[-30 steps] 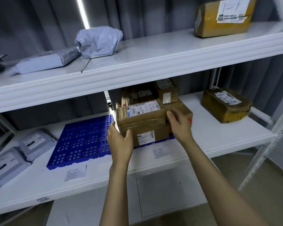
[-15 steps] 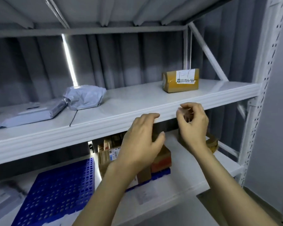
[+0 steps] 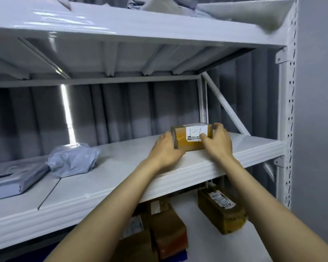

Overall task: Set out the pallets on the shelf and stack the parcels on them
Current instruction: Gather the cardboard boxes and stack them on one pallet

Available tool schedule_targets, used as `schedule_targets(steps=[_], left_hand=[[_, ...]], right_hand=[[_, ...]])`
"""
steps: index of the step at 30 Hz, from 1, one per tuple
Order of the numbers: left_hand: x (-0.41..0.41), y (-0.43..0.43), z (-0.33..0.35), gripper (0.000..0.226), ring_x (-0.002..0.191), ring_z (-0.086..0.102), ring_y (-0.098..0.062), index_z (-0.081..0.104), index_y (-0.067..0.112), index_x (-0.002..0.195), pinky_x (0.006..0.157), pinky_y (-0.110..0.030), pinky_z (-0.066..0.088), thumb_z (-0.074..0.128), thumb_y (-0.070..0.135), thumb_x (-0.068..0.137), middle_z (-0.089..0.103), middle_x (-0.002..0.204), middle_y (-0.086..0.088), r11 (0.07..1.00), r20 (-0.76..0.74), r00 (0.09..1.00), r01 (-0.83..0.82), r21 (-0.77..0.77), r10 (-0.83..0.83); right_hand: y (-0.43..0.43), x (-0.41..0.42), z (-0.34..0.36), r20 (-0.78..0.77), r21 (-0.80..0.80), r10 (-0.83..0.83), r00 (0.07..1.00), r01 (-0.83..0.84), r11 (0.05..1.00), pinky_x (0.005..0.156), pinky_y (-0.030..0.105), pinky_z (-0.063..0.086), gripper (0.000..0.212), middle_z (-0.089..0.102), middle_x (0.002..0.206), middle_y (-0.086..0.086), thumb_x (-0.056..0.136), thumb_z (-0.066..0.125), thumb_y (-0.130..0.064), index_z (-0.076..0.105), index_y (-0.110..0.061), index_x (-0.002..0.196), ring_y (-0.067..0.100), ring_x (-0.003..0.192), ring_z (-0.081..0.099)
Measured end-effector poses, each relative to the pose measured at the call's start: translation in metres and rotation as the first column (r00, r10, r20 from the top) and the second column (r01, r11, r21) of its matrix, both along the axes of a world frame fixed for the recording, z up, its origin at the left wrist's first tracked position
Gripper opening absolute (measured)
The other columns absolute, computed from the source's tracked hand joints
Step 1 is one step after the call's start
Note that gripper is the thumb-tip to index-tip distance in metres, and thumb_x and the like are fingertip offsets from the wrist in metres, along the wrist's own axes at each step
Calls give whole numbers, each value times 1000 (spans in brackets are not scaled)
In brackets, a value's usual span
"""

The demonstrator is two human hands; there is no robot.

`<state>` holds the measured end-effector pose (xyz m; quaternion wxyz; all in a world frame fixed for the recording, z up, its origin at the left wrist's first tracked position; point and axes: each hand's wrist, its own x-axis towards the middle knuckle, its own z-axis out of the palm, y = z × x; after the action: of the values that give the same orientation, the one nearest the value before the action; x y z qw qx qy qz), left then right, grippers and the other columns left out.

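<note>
1. A small brown parcel (image 3: 189,146) sits near the right end of the middle shelf (image 3: 121,167), close to the front edge, with a white label (image 3: 195,132) on the side facing the camera.
2. The left hand (image 3: 165,148) grips the parcel's left end, its fingers curled round that end.
3. The right hand (image 3: 219,142) grips the right end, with the fingers hooked over the top corner and the thumb pressed against the front by the label.
4. Whether the parcel is lifted off the board or resting on it, I cannot tell.
5. Further left on the same shelf lies a puffy grey bag (image 3: 72,159), and just beside it a flat grey bag (image 3: 13,178).
6. On the lower shelf (image 3: 257,241), a brown box (image 3: 220,214) lies to the right, and a stack of boxes (image 3: 167,229) sits left of it, partly hidden by the arms.
7. A sliver of blue pallet (image 3: 183,255) shows under the stack.
8. A grey curtain (image 3: 131,114) hangs behind the rack.
</note>
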<state>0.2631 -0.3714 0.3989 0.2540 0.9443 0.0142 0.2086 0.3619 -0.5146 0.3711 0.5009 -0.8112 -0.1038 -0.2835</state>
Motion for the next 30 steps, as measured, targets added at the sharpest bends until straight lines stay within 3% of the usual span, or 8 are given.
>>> schedule_targets(steps=[4, 7, 13, 17, 21, 24, 28, 30], left_hand=[[32, -8, 7, 60, 116, 50, -20, 39, 7, 131, 87, -22, 37, 66, 31, 82, 47, 126, 1, 989, -81, 997, -11, -149, -1], [71, 2, -10, 73, 108, 61, -10, 55, 22, 124, 98, -31, 48, 61, 44, 55, 59, 125, 6, 958, -24, 997, 57, -282, -67], [54, -3, -11, 52, 114, 54, -21, 43, 9, 125, 99, -36, 44, 61, 34, 83, 57, 121, -1, 888, 78, 995, -20, -459, 63], [41, -2, -4, 57, 121, 48, -25, 46, 13, 123, 104, -41, 38, 52, 54, 85, 53, 128, -5, 859, 148, 977, -59, -509, 155], [20, 0, -1, 47, 118, 50, -21, 47, 19, 116, 104, -40, 38, 49, 57, 88, 55, 123, -1, 843, 229, 961, -6, -538, 152], [-5, -3, -2, 38, 111, 53, -15, 51, 23, 110, 98, -35, 42, 51, 54, 88, 57, 114, 5, 833, 297, 947, 67, -550, 120], [-42, -15, -13, 30, 97, 54, -2, 54, 22, 111, 73, -13, 39, 53, 44, 91, 56, 113, 6, 828, 426, 900, 174, -534, 86], [-61, -25, -26, 25, 92, 54, 1, 52, 20, 108, 67, -5, 40, 54, 39, 92, 57, 109, 7, 806, 471, 881, 239, -542, 55]], right_hand=[[-2, 18, -2, -56, 8, 88, 995, -87, 996, 96, 35, 41, 69, 54, 135, 14, 89, 61, -28, 30, -6, 146, 32, 123, 49], [-3, 23, -6, -27, 88, 122, 992, -119, 989, 94, 34, 43, 68, 60, 127, 11, 88, 62, -27, 32, -8, 145, 29, 117, 54], [-6, 13, -8, 97, 253, 72, 993, -94, 963, 89, 28, 42, 53, 58, 92, -5, 85, 65, -29, 52, -8, 132, 16, 100, 55], [-3, 1, -9, 168, 229, 155, 973, -192, 954, 97, 34, 43, 54, 55, 100, -6, 78, 68, -45, 61, -17, 125, 16, 109, 52], [-3, -21, -8, 239, 288, 277, 931, -340, 895, 102, 30, 39, 49, 46, 126, -6, 79, 75, -36, 54, -28, 123, 11, 121, 44], [-8, -42, -12, 278, 386, 392, 877, -476, 790, 98, 31, 48, 54, 54, 128, -3, 77, 76, -31, 51, -26, 125, 8, 117, 52], [-19, -81, -31, 381, 466, 422, 823, -565, 681, 84, 19, 50, 54, 55, 124, -4, 71, 71, -34, 49, -30, 121, -2, 106, 58], [-22, -98, -52, 398, 500, 421, 815, -577, 646, 84, 23, 50, 54, 55, 125, 3, 69, 67, -41, 48, -33, 119, 6, 108, 59]])
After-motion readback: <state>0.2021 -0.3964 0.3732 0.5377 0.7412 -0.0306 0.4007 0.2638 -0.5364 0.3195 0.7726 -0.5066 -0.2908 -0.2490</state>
